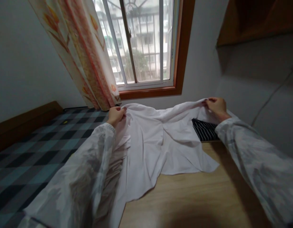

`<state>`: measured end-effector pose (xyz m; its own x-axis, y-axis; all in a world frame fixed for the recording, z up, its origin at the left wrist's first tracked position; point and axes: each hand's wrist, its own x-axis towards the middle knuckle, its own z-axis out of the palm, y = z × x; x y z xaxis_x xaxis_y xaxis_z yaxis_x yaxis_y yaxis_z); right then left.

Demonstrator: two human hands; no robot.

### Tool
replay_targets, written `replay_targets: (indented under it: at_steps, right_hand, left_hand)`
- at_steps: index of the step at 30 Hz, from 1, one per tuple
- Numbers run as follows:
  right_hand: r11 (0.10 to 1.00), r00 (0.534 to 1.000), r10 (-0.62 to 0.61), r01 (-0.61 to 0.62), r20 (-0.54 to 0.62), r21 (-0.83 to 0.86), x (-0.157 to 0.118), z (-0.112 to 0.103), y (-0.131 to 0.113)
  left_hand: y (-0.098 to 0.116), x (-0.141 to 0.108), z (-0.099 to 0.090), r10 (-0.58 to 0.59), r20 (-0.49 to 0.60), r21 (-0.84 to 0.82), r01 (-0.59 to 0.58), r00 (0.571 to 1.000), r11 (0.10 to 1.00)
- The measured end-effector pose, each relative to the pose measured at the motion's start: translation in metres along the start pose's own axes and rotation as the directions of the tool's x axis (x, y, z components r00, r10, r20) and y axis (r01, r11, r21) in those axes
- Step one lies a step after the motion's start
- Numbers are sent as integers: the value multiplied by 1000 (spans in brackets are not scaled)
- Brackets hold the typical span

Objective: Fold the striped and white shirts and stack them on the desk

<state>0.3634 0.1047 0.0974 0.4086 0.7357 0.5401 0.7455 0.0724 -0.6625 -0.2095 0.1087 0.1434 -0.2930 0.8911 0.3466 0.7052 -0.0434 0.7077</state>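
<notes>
A white cloth garment (148,139) is stretched between my two hands, its upper edge raised and its lower part spread in folds over the light wooden table (184,196). My left hand (116,116) pinches its upper left end. The upper right end is gripped by my right hand (216,107), fingers closed on the fabric. Part of the garment hangs past the table's left edge. Behind it on the right, a black-and-white striped cloth (204,130) shows. Crumpled grey-brown fabric (113,177) lies beside the table's left edge.
A bed with a dark checked cover (42,158) is on the left, with a wooden headboard (28,118). Beyond the table are a barred window (146,44) and a flowered curtain (82,53). A wooden shelf (258,28) juts out at upper right.
</notes>
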Motion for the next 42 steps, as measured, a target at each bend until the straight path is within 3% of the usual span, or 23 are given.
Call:
replay_targets:
  at_steps: [3,7,9,11,13,15,17,18,19,21,23,25,28,32,36,40,42]
  right_hand:
    - [998,994,56,-58,90,26,-4,9,2]
    - [993,940,80,-47,332,-105,-37,23,1]
    - [988,932,-3,59,363,-145,-61,25,-8]
    - [960,916,-208,259,343,-110,-89,22,-24]
    - [890,850,-418,453,321,-42,-122,16,-47]
    - [805,739,-555,592,381,24,-156,10,-71]
    - [733,639,-600,680,481,12,-188,7,-89]
    - [706,600,-594,708,536,-9,-202,8,-95]
    - [697,591,-572,715,569,-43,-213,9,-99]
    - [716,631,-497,686,596,-129,-229,15,-100]
    - [765,712,-408,608,572,-211,-236,23,-94]
    - [817,782,-343,522,520,-245,-238,31,-85]
    - [883,842,-307,426,444,-197,-235,42,-71]
    - [933,880,-300,351,367,-79,-230,52,-61]
    - [960,912,-281,267,299,89,-222,54,-67]
    - [948,932,-158,51,325,314,-215,52,-81]
    - [916,926,-152,1,346,402,-218,53,-86]
  left_hand:
    - [7,-2,24,36,46,-19,-35,998,999]
    - [5,-32,46,126,185,223,-166,975,961]
    - [6,-60,53,201,283,300,-285,938,910]
    - [11,-94,58,308,365,310,-427,878,850]
    - [20,-131,64,396,420,258,-526,817,810]
    - [30,-168,74,409,473,226,-557,780,799]
    - [38,-198,85,413,515,237,-588,751,774]
    - [41,-210,91,408,504,270,-587,761,763]
    - [43,-219,97,404,494,298,-587,770,753]
    - [43,-231,107,406,449,333,-570,796,751]
    - [40,-235,113,426,398,313,-557,812,769]
    - [34,-236,114,459,363,252,-560,811,789]
    - [26,-236,110,513,323,150,-578,795,802]
    - [21,-238,105,528,293,88,-573,797,815]
    - [21,-238,106,544,297,50,-582,785,812]
    - [20,-237,108,556,291,23,-587,779,810]
    - [20,-237,109,559,287,15,-587,778,809]
